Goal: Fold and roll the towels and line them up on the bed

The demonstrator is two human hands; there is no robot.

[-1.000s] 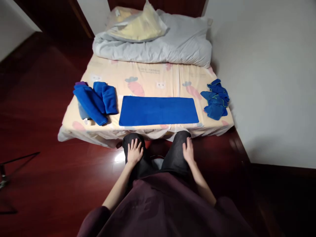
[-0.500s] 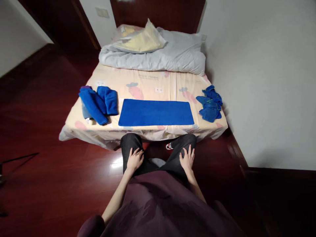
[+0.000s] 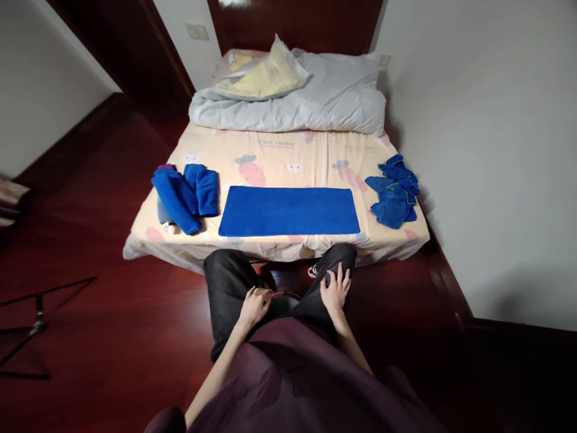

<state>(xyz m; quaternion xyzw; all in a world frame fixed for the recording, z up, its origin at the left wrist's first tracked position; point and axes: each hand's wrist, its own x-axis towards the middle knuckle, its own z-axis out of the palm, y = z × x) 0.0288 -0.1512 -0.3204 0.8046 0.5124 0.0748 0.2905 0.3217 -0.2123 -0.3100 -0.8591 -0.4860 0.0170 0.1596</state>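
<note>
My left hand rests on the inner side of my left thigh, holding nothing, its fingers loosely bent and partly turned out of sight. Spread over my right thigh, the fingers of my right hand are apart and empty. In front of my knees a blue towel lies flat as a long rectangle on the bed. To its left sits a pile of thicker rolled or folded blue towels, with purple and grey cloth peeking out. To its right is a crumpled heap of blue cloths with green edging.
The bed's patterned sheet hangs over its front edge. A grey quilt and a pale yellow pillow lie at the far end. A white wall borders the right side. Black stand legs show on the floor at left.
My left hand has slid inward from the top of my left thigh. My left leg has swung outward and back from the bed. My right hand stays on my right thigh; the view has shifted slightly left.
</note>
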